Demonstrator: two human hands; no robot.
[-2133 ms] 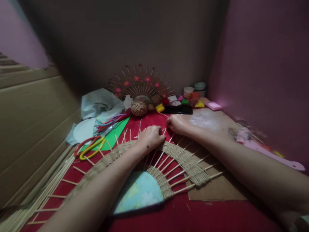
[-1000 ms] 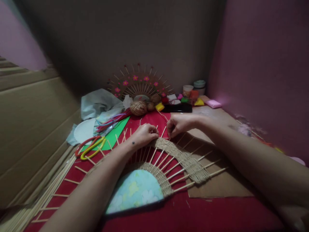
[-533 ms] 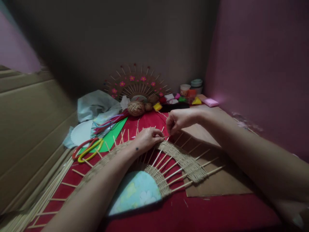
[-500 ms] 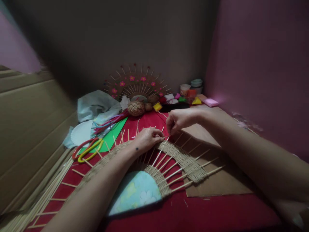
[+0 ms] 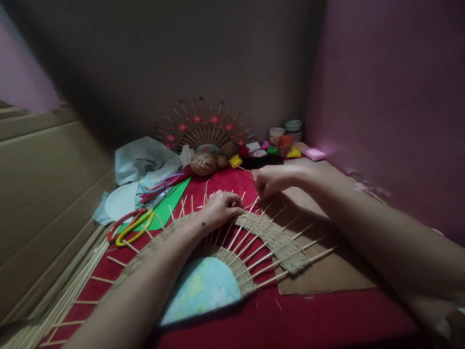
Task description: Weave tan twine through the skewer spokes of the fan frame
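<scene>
A half-round fan of thin wooden sticks (image 5: 250, 261) lies in front of me, with a pale blue floral centre (image 5: 203, 291) and a woven twine band (image 5: 276, 237) near the stick tips. My left hand (image 5: 222, 209) is at the top of the band, fingers bent and closed over its edge; my forearm hides part of the left side. Just to the right and a little higher, my right hand (image 5: 271, 182) is closed in a pinch on a strand of twine above the stick tips. The strand's exact path between the hands is hard to see.
Scissors (image 5: 134, 227) with red and yellow handles lie at left by green paper (image 5: 167, 206). Behind are a twine ball (image 5: 203, 164), small coloured packets (image 5: 293, 152) and a flowered stick fan (image 5: 198, 127). Cardboard (image 5: 327, 271) lies under the right side.
My right hand has shifted slightly to the right, away from the left hand. The left hand stays at the top of the band. The whole view has shifted slightly.
</scene>
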